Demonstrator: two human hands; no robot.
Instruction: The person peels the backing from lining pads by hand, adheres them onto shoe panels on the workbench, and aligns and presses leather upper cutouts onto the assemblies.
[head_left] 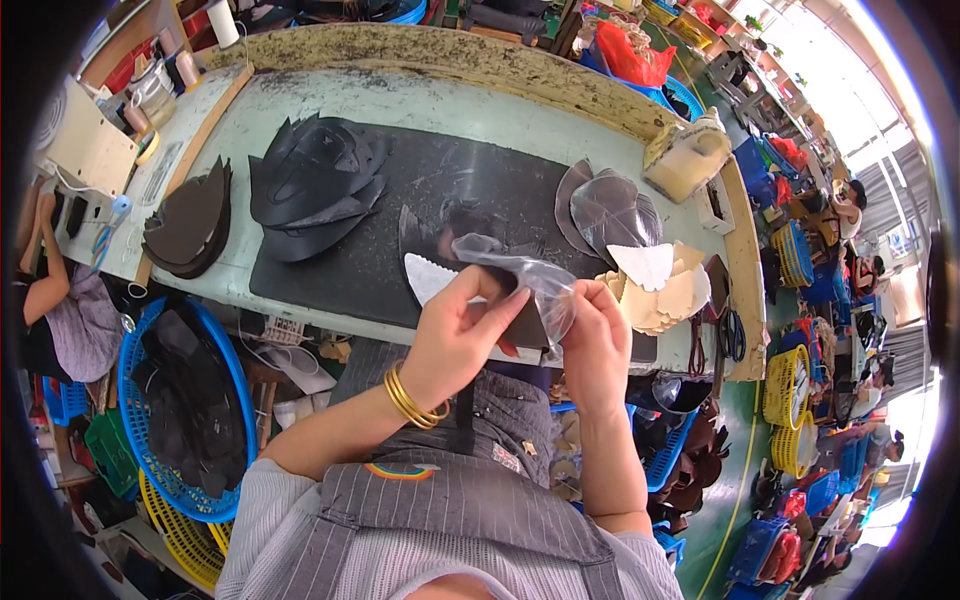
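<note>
My left hand (458, 330), gold bangles at its wrist, is closed on a dark shoe-upper piece (528, 332) with a clear plastic film (512, 262) over it. The film's right edge is pinched between the fingertips of my right hand (600, 335). Beside my left fingers, a white scalloped piece (428, 278) lies on the black mat (480, 165). Right of my hands are a pile of cream scalloped pieces (655, 300) and a stack of dark pieces with shiny film (618, 212). The underside of the held piece is hidden.
Stacked black upper pieces (315, 190) and brown pieces (190, 222) lie to the left. Scissors (733, 335) rest at the right edge, below a yellowed plastic container (688, 158). A blue basket (190, 410) stands below the bench at left; another person's arm (45, 270) is beyond it.
</note>
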